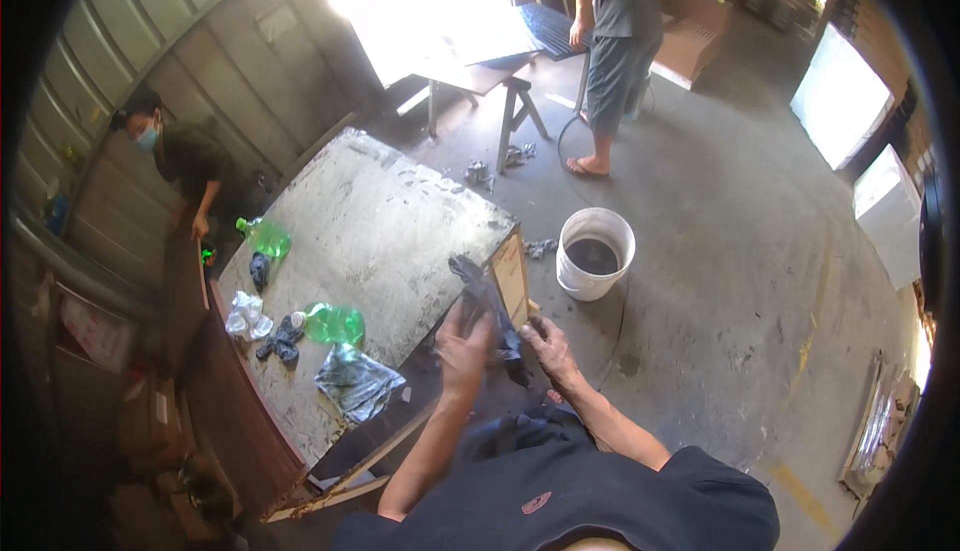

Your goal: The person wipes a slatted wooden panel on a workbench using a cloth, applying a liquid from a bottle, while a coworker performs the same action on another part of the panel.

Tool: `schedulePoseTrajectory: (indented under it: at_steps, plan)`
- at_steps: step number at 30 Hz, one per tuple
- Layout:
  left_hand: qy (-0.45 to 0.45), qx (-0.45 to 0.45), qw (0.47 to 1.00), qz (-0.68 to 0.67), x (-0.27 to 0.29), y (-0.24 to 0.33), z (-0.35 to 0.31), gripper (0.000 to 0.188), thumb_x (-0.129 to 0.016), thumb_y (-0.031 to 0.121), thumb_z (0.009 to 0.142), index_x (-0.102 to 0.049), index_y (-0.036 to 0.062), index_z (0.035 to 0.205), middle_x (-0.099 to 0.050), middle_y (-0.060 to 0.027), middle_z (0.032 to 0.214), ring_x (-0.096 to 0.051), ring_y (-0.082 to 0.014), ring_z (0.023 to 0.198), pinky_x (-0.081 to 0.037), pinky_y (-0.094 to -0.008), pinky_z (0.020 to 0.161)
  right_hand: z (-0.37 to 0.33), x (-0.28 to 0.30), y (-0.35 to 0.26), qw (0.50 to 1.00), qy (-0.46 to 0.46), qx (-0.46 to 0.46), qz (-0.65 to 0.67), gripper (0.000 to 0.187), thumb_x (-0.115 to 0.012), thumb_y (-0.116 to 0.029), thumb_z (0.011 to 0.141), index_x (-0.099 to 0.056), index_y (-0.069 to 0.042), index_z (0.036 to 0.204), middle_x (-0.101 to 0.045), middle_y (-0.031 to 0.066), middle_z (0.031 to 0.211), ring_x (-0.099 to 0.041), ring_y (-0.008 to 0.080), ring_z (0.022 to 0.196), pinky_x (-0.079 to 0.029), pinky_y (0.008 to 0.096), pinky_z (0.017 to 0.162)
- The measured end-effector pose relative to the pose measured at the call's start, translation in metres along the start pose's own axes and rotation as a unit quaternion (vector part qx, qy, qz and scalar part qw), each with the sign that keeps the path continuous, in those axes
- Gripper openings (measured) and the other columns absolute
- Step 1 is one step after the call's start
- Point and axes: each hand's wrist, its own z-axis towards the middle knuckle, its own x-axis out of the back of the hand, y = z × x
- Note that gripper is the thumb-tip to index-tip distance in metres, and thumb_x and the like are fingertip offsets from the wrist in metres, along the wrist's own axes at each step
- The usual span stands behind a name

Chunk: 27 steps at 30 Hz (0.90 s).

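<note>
A crumpled black sheet [490, 301], cloth or thin plastic, hangs between my hands beside the worktable's near right corner. My left hand [468, 341] is raised against it, its fingers smeared by motion, so their grip is unclear. Close by on the other side, my right hand [552, 351] has its fingers curled and pressed together; what they hold is hidden. A pale wooden panel [511, 276] shows just beyond my fingers, below the table edge. On the grey stained worktable [370, 201] lie two green bottles, one of them [335, 324] nearer me, and a crumpled clear plastic bag [358, 383].
A white bucket [575, 289] with dark contents stands on the floor beyond my right hand. Dark crumpled scraps [283, 339] lie on the table. One masked person [185, 156] works at the left; another [620, 41] stands by a trestle table. White panels [843, 96] lean right.
</note>
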Motion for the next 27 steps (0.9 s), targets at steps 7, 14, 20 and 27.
schedulePoseTrajectory:
  at_steps: [7, 14, 20, 27]
  plan:
    - [-0.199, -0.328, 0.860, 0.336, -0.101, 0.002, -0.015, 0.067, -0.077, 0.015, 0.091, -0.056, 0.0040, 0.153, -0.065, -0.0223, 0.109, -0.066, -0.0432, 0.095, -0.056, -0.0503, 0.083, 0.069, 0.039, 0.129, 0.973, 0.021, 0.226, 0.046, 0.035, -0.049, -0.033, 0.114, -0.066, -0.012, 0.135, -0.070, 0.0079, 0.123, -0.065, 0.0247, 0.115, -0.047, 0.0399, 0.113]
    - [-0.170, -0.265, 0.912, 0.262, -0.064, -0.018, -0.037, 0.054, -0.078, 0.011, 0.092, -0.064, 0.0011, 0.144, -0.072, -0.0216, 0.125, -0.075, -0.0330, 0.107, -0.062, -0.0402, 0.091, 0.021, 0.089, 0.057, 0.895, -0.216, 0.066, 0.385, 0.055, -0.049, -0.043, 0.110, -0.054, -0.008, 0.153, -0.062, 0.0100, 0.152, -0.056, 0.0279, 0.142, -0.036, 0.0475, 0.127]
    - [0.097, -0.117, 0.950, 0.274, 0.058, -0.098, -0.012, 0.036, -0.072, 0.009, 0.092, -0.073, -0.0014, 0.127, -0.076, -0.0220, 0.112, -0.076, -0.0340, 0.100, -0.061, -0.0402, 0.088, -0.009, 0.116, 0.002, 0.737, -0.238, -0.058, 0.630, 0.063, -0.040, -0.050, 0.114, -0.048, -0.010, 0.162, -0.057, 0.0109, 0.161, -0.051, 0.0322, 0.149, -0.036, 0.0498, 0.129]
    - [0.235, -0.157, 0.857, 0.431, 0.139, -0.147, 0.027, 0.037, -0.069, 0.013, 0.089, -0.070, -0.0019, 0.124, -0.074, -0.0238, 0.116, -0.071, -0.0434, 0.110, -0.056, -0.0513, 0.100, -0.006, 0.100, 0.047, 0.976, -0.117, 0.077, 0.165, 0.067, -0.072, -0.040, 0.099, -0.054, -0.007, 0.154, -0.065, 0.0120, 0.150, -0.060, 0.0314, 0.139, -0.044, 0.0465, 0.122]
